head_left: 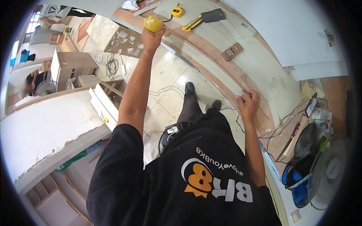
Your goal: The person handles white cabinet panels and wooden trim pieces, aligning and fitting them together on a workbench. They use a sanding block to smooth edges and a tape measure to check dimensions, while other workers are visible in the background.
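Left hand (pixel 152 37) clamped on yellow, perhaps glue, bottle (pixel 152 23); right hand (pixel 247 103) spread on board (pixel 211 56).

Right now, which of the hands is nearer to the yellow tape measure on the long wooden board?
Left. The left hand, gripping a yellow object, is just below-left of the yellow tape measure; the right hand rests much farther down the board.

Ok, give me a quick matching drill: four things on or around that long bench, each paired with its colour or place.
Things:
1. bottle in the left hand
2. right hand
3. tape measure
4. fan

Descriptions:
A. white, at the right edge by the bench end
B. yellow, gripped and raised
C. fingers resting on the pale board
D. yellow and black, lying at the far end of the bench

Pairs: 1-B, 2-C, 3-D, 4-A
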Demonstrator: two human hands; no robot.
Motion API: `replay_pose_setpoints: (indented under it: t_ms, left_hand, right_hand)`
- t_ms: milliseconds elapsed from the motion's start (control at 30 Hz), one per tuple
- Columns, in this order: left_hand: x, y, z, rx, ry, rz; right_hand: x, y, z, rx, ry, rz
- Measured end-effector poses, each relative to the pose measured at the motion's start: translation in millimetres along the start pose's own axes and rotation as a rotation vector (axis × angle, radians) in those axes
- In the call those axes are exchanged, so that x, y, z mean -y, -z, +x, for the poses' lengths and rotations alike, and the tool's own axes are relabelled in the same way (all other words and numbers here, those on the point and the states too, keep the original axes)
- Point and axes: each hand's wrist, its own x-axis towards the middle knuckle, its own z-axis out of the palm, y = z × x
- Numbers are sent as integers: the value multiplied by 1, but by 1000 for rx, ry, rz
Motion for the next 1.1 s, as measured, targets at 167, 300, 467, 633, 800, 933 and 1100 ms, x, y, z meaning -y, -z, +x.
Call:
replay_pose_setpoints:
  t_ms: [167,300,467,633,800,933,1100]
  left_hand:
    - [-23,-26,-67,109,-180,114]
    - [-18,-7,-52,115,-26,-45]
    - [-19,8,-41,17,37,-26]
    - [-45,-23,-89,200,-261,105]
    - [-27,13,-31,53,105,1]
    - [-29,3,-51,143,-31,83]
    - [-41,-14,-83,260,-164,9]
  right_hand:
    - [1,1,1,-39,82,-57]
    - [-1,-2,2,-46,69,1]
    - [-2,-3,2,-51,97,-16]
    - [-3,0,1,-39,114,-68]
    - [-4,-1,0,-24,93,-32]
    - [-4,-2,1,-47,109,-25]
    - [-4,0,0,-41,85,-31]
